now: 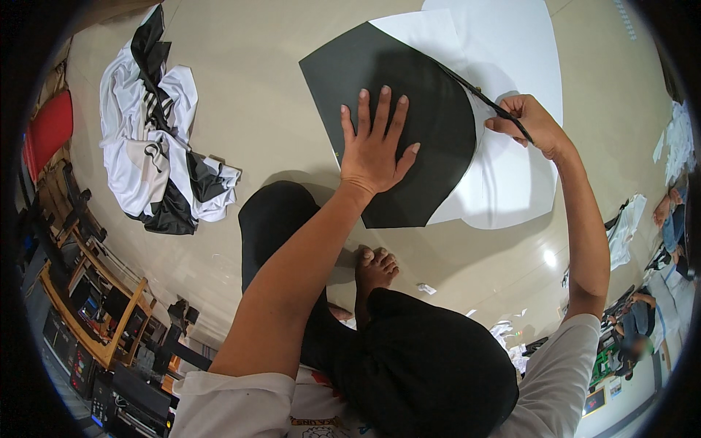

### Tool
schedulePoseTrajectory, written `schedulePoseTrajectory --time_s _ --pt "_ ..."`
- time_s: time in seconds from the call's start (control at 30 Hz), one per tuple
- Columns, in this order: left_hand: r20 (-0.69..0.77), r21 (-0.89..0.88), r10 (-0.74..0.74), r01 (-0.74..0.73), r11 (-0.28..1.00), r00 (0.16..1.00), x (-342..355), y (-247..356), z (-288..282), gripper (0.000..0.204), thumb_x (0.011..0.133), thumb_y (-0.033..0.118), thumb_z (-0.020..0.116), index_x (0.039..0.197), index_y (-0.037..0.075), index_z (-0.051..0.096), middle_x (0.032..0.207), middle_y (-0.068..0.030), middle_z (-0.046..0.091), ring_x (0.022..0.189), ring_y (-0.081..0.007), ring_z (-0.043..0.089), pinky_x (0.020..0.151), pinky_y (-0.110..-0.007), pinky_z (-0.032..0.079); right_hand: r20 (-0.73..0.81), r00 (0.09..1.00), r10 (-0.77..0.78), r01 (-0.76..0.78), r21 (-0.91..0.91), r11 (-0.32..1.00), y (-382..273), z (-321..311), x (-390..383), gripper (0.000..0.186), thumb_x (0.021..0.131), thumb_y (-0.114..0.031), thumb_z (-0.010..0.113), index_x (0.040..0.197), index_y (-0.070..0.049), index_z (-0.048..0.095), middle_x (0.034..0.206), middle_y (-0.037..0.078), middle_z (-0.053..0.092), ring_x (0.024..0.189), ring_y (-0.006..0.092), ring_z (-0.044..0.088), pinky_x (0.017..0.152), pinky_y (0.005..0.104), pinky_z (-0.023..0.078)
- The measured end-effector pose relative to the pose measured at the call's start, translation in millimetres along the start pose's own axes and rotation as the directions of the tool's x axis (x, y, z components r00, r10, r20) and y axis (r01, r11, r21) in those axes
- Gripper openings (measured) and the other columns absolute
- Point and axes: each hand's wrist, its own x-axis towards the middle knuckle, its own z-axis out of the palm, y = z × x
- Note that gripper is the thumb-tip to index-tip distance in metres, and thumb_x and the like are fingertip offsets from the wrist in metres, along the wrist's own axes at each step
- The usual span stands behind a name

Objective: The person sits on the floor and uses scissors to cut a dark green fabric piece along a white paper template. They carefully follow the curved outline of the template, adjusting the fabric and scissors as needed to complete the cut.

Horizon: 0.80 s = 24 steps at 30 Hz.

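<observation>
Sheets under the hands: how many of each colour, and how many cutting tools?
Black sheet, pressed flat by the left hand: 1
White sheet beneath it: 1
Scissors, in the right hand: 1
Total: 3

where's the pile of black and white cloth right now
In the head view the crumpled black and white cloth pile lies on the floor at upper left, left of the black sheet under the left hand.

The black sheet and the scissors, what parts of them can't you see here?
Head view only:
- Black sheet: the left hand lies flat on it and covers the part beneath.
- Scissors: the handles are hidden inside the right hand; whether the thin blades are open or closed is too small to tell.
- White sheet: partly covered by the black sheet and the right hand.
</observation>
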Motion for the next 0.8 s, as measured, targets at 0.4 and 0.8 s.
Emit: schedulePoseTrajectory --time_s 0.4,0.8 --pt "0.004 0.0 -0.001 0.001 1.0 1.0 -0.2 0.2 0.2 0.079 0.108 0.057 0.044 0.172 0.012 0.033 0.179 -0.0224 0.023 0.162 -0.0532 0.02 0.125 -0.076 0.014 0.017 1.0 0.014 -0.015 0.05 0.999 3.9 -1.0 5.9 0.039 0.084 -0.033 0.087 0.064 -0.015 0.059 0.054 -0.005 0.049 0.044 0.0059 0.04 0.044 0.0236 0.026" --pt "0.03 0.041 -0.009 0.008 0.999 1.0 0.7 0.5 1.5 0.08 0.108 0.059 0.043 0.173 0.013 0.032 0.179 -0.022 0.023 0.163 -0.0524 0.017 0.126 -0.075 0.013 0.034 0.998 -0.043 0.042 0.032 0.999 4.3 -1.6 7.5 0.039 0.084 -0.026 0.088 0.063 -0.015 0.057 0.053 -0.006 0.048 0.043 0.0059 0.039 0.045 0.0246 0.025"
